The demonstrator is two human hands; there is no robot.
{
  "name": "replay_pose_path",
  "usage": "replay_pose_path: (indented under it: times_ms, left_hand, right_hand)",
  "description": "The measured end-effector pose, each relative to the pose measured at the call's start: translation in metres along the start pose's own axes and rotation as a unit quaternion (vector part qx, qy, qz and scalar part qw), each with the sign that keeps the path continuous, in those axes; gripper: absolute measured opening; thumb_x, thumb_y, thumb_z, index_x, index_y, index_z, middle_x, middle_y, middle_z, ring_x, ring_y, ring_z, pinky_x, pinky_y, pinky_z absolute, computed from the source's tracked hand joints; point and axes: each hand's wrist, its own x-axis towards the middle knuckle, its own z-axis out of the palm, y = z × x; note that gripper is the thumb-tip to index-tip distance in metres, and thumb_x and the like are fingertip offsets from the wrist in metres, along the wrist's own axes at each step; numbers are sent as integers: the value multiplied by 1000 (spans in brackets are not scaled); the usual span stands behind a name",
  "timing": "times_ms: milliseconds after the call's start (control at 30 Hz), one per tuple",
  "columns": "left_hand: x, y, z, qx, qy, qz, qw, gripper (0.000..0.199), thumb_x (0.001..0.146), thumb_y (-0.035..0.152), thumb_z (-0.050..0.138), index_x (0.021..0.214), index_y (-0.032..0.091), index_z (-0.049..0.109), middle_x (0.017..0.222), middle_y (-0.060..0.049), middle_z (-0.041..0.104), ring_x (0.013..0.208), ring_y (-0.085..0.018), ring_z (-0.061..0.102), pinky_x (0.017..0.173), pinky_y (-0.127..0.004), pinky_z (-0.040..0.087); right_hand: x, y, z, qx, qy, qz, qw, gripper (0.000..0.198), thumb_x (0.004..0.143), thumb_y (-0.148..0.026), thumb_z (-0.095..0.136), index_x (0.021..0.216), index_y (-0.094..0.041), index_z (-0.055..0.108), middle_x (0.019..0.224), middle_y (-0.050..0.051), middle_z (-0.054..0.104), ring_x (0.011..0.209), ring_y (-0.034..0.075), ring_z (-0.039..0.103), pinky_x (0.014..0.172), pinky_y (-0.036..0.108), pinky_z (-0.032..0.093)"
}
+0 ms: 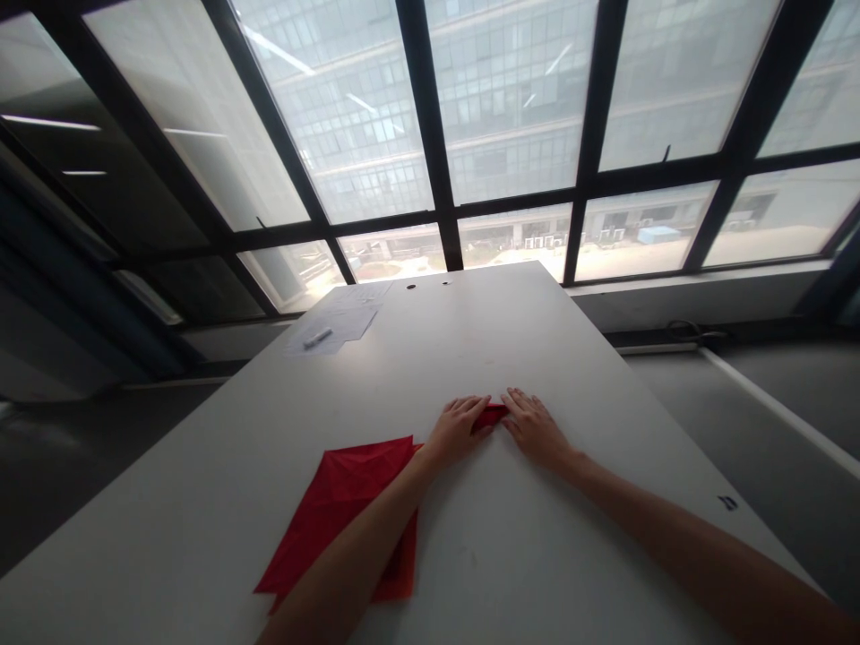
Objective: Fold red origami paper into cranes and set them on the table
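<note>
Flat on the white table (470, 340), a small piece of folded red paper (490, 415) lies between my two hands. My left hand (462, 425) covers its left part, fingers over the far side and thumb at the near side. At its right end, my right hand (536, 428) grips the tip between fingers and thumb. Much of the folded piece is hidden under the hands. Creased larger red sheets (342, 493) lie in a loose pile to the left, with orange edges showing, partly covered by my left forearm.
White papers (353, 322) rest at the table's far left, with a pale marker-like stick (318, 338) on them. A small dark mark (727, 503) is near the right edge. Large black-framed windows (447, 215) stand beyond the table. A coiled cable (685, 330) is by the wall.
</note>
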Motion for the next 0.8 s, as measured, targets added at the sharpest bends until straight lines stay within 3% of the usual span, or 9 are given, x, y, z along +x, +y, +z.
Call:
replay_pose_path:
  times_ms: [133,333,433,567,700,800]
  left_hand:
    - [0,1,-2,-23,22,-16,999,66,86,44,67,145,26,44,133,-9,58,123,-27,52,106,-41,40]
    - [-1,2,-5,-59,27,-19,998,39,94,42,55,132,30,58,128,-4,61,119,-24,53,105,-40,40]
    - [0,1,-4,-70,35,-26,997,41,92,40,61,131,29,58,127,-4,61,118,-24,53,104,-40,41]
    - [1,-1,-2,-79,95,-53,991,45,87,31,67,131,28,57,126,-5,60,118,-24,53,105,-41,41]
    - [2,-4,-1,-78,114,-92,986,36,82,30,72,116,25,64,113,-5,61,108,-24,56,99,-40,45]
    - [2,-6,0,-83,107,-99,986,36,82,31,72,116,25,64,110,-5,62,105,-23,57,96,-39,46]
  right_hand:
    - [1,0,2,25,-3,-13,1000,47,95,-30,50,140,-15,51,151,16,43,141,29,38,117,47,25]
    - [2,4,2,42,21,-26,999,35,93,-30,56,126,-18,63,141,14,54,134,29,45,113,47,31]
    - [3,6,1,49,38,-29,998,29,91,-28,60,118,-19,67,136,13,59,130,28,49,112,44,33]
    - [4,5,0,71,65,-24,995,21,89,-28,64,107,-20,70,126,10,64,121,26,55,106,40,38]
    - [4,3,-2,93,77,-33,992,24,91,-29,62,112,-20,68,122,9,66,115,23,57,103,37,40]
    - [4,1,-4,100,53,-70,991,26,93,-26,58,117,-24,69,123,6,66,115,21,56,104,34,39]
